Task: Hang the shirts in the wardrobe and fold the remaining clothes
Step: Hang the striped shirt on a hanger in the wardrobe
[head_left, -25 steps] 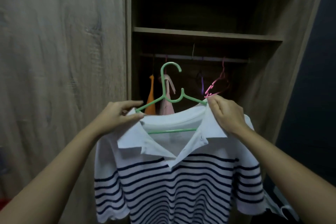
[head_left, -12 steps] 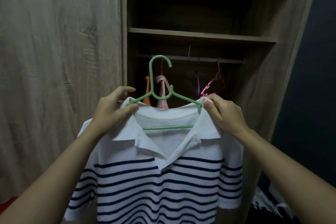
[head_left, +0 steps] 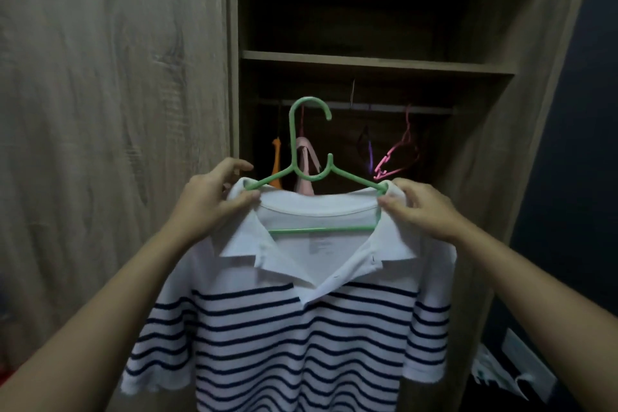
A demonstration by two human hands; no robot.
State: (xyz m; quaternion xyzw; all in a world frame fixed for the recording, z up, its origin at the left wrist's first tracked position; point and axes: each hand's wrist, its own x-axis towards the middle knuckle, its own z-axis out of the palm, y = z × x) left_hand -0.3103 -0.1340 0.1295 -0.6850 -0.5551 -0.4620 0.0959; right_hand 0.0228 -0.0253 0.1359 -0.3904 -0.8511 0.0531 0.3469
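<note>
The left hand [head_left: 210, 197] pinches one top corner of the shirt [head_left: 301, 328] between its thumb and curled fingers. The right hand [head_left: 418, 207] pinches the other top corner the same way. Both hands hold the cloth right where the ends of the hanger [head_left: 321, 230] poke into the shoulders.

The shirt is soft and white, with thin dark stripes across the chest and short sleeves. Its floppy collar lies open in a V shape. It hangs down flat between the two arms.

The hanger is thin green plastic, smooth and shaped like a triangle. Its round hook stands straight up above the hands, with the open side to the right.

The shirt is up in the air in front of the open wardrobe [head_left: 368, 60], which is made of pale wood with wavy lines. Inside, under a flat shelf, runs a thin rail [head_left: 368, 107]. On it hang an orange cloth [head_left: 276, 160], a pink cloth [head_left: 306, 157] and a bumpy pink hanger [head_left: 398, 160].
</note>
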